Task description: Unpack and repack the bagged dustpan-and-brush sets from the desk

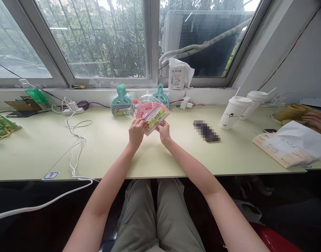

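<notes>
"forearms [115, 171] rise from the frame's bottom. holding what?"

"a pink dustpan [146, 109], mid-frame, seemingly above the surface [150, 162]. left hand [137, 134] has a closed grip on its left side, right hand [163, 130] on its lower right."

"what could go wrong?"

"its loose clear wrapper [130, 112] might slide under either hand, dropping it."

"pointing where?"

"handle [136, 105] upper left, straight edge [151, 131] lower right; the long axis slants between."
</notes>
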{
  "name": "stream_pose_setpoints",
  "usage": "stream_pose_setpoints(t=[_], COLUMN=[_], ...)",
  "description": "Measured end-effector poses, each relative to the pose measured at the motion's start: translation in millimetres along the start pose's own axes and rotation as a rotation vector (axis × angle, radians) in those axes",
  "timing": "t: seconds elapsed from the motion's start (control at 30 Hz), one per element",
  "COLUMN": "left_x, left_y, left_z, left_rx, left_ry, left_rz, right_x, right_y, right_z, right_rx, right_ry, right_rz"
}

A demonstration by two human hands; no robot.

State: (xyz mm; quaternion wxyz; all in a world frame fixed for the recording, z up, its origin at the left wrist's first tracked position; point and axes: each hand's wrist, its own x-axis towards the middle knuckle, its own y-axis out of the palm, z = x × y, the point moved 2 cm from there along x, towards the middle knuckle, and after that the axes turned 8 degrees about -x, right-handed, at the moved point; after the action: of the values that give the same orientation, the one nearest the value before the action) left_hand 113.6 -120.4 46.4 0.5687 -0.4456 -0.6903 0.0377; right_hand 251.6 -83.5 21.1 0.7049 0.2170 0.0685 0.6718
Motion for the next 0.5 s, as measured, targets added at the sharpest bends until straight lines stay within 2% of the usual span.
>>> stream_pose_setpoints(t=[0.13,0.5], left_x=[-0.5,5.4], left_y=[0.5,-1.7], left_z=[-2.6,0.6], left_rx=[-0.014,-0.083], left_ry=[-0.047,-0.173], left_rz=[0.003,-0.104], right_x=[-0.7,-0.9], right_y=[1.2,3.1], right_z=[0.9,-4.0], right_rx=[0.000,-0.026], right_ry=[0.003,0.031], right_rz=[0.003,0.005])
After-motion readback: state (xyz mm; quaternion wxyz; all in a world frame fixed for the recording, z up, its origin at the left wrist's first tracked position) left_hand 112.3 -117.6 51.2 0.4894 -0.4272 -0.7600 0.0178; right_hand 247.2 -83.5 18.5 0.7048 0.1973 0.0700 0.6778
